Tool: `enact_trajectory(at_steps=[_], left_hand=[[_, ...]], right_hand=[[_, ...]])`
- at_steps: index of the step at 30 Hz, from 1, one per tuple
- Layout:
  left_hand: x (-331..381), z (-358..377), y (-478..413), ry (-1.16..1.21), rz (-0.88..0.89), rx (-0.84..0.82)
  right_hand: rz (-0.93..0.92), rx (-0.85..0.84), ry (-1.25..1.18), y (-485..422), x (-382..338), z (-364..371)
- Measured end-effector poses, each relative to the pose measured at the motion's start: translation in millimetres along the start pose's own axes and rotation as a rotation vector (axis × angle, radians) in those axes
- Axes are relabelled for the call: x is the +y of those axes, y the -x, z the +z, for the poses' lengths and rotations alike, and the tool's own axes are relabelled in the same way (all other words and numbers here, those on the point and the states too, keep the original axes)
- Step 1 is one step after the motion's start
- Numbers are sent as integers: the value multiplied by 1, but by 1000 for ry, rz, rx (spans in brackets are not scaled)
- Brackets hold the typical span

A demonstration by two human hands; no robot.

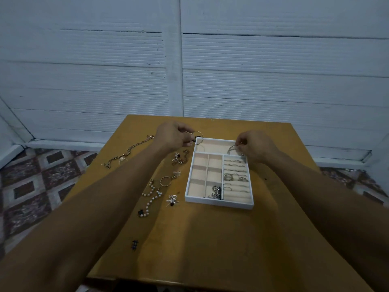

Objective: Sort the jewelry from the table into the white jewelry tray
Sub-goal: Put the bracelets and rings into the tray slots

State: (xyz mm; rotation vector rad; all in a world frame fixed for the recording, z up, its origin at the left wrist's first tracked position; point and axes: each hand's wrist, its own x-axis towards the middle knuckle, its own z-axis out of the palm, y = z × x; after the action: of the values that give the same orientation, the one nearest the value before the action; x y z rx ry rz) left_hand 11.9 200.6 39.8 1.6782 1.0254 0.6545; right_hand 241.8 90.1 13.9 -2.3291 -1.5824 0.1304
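One ochre wooden table (210,239) is standing against a white ribbed panel wall (273,70). Patterned floor tiles (42,175) are showing on either side. Light is falling dim and bluish.

Both forearms are reaching across the table top toward the far end of the white jewelry tray (219,203).
- Left hand (171,134) is hovering at the tray's far left corner, thumb and fingers pinching a gold hoop (197,137). The hoop is hanging just off the fingertips, over that corner.
- Right hand (255,147) is sitting at the tray's far right corner, fingers curled in and pinching a silver hoop (232,150). This hoop is dipping into the long far compartment; cannot tell whether it is touching the lining.

The tray is lying right of the table's centre, its cream lining facing up.
- Ring rolls on the right side are holding several silver rings (228,177), slotted between the rolls.
- Small square cells are filling the left side in two columns; the nearest cell of the right column is holding a cluster of silver and dark pieces (215,191).

Loose jewelry is lying on the table left of the tray:
- a gold link chain (128,153), farthest out
- small charms (179,159), just beside the tray wall
- a second gold hoop (165,181)
- a pearl strand (150,197)
- a bow-shaped piece (172,200)
- a small dark piece (134,245), lying well apart toward the near edge
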Motion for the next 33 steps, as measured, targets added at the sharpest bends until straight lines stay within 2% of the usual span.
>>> enact_trajectory(at_steps=[5, 13, 22, 27, 33], left_hand=[[4, 14, -2, -89, 35, -6], [5, 40, -10, -150, 65, -45], [7, 63, -25, -172, 48, -73], [7, 83, -28, -183, 13, -110], [8, 110, -35, -228, -10, -86]], right_hand=[[-32, -53, 243, -6, -4, 2], [8, -113, 290, -9, -6, 6], [-18, -125, 258, -12, -2, 7], [-37, -58, 45, -3, 8, -3], [-70, 26, 10, 7, 20, -14]])
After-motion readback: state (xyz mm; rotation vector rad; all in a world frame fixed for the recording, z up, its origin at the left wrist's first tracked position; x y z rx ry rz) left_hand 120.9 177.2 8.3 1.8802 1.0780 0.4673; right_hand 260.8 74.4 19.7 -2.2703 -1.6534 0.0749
